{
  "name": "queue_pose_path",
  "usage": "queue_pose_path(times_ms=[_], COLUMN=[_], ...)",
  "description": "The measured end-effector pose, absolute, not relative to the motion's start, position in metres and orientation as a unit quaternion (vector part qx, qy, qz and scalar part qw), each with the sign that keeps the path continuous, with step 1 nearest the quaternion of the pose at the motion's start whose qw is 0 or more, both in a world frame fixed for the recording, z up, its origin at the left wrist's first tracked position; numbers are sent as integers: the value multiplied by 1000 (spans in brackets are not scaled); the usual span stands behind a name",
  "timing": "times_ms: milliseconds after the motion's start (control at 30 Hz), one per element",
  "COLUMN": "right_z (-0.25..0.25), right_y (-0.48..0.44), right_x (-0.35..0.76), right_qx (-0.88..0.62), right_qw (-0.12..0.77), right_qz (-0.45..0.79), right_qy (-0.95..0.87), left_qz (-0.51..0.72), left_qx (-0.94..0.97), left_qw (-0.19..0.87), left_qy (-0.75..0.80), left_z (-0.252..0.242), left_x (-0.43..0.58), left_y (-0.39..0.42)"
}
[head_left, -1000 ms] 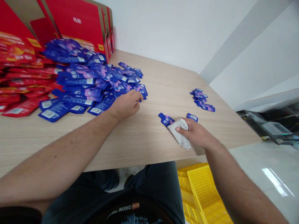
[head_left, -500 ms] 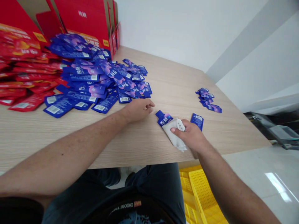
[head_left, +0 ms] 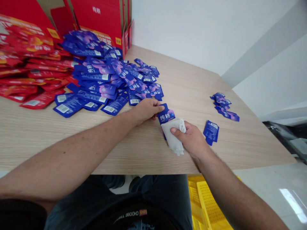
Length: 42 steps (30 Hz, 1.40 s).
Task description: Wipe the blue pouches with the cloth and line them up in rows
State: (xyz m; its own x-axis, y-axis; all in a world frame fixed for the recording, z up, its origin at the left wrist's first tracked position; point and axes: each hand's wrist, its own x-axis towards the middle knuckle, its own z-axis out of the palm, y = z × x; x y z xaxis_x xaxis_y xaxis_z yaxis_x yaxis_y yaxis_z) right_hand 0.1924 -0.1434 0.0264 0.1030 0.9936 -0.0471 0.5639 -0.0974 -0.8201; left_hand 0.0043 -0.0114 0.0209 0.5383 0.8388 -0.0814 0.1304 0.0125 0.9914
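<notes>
My left hand (head_left: 149,110) pinches the top corner of a blue pouch (head_left: 166,115) with white lettering and a pink pattern. Folded in my right hand (head_left: 193,137) is a white cloth (head_left: 174,134), with the thumb on top of it. The cloth lies across the lower part of the pouch and hides it. Right of that hand, another blue pouch (head_left: 211,131) lies on the table with its barcode side up. A large heap of blue pouches (head_left: 115,80) spreads out beyond my left forearm.
Red pouches (head_left: 35,76) are stacked at the left, before red cardboard boxes (head_left: 100,19). A small group of blue pouches (head_left: 224,107) lies at the right of the wooden table (head_left: 187,81). Yellow crates (head_left: 208,201) stand below the table's front edge. A white wall (head_left: 182,28) rises behind.
My left hand has moved to the pouch and closed on its top corner. The pouch now sits more upright, with the cloth still over it. The view has shifted slightly.
</notes>
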Motion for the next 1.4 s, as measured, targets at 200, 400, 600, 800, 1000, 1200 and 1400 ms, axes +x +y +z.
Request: queue_pose_path(times_ms=[200, 400, 600, 800, 1000, 1200, 1400], right_z=[65, 83, 54, 35, 45, 54, 57], right_y=[-112, -71, -59, -70, -73, -74, -76], right_x=[221, 223, 213, 209, 211, 206, 210], right_qx=[-654, -601, -563, -577, -599, -647, -603], right_qw=[287, 197, 206, 262, 244, 228, 191], right_qz=[306, 401, 490, 431, 302, 203, 306], right_qy=[-629, -663, -632, -642, -700, -698, -712], left_qz=[316, 327, 334, 330, 316, 296, 268], left_qx=[627, 607, 580, 540, 578, 681, 755], left_qw=[591, 612, 632, 666, 633, 560, 472], left_qy=[397, 388, 391, 395, 407, 368, 368], left_z=[17, 14, 13, 12, 11, 11, 12], left_x=[3, 3, 3, 3, 3, 2, 3], left_y=[-5, -3, -3, -2, -4, -8, -11])
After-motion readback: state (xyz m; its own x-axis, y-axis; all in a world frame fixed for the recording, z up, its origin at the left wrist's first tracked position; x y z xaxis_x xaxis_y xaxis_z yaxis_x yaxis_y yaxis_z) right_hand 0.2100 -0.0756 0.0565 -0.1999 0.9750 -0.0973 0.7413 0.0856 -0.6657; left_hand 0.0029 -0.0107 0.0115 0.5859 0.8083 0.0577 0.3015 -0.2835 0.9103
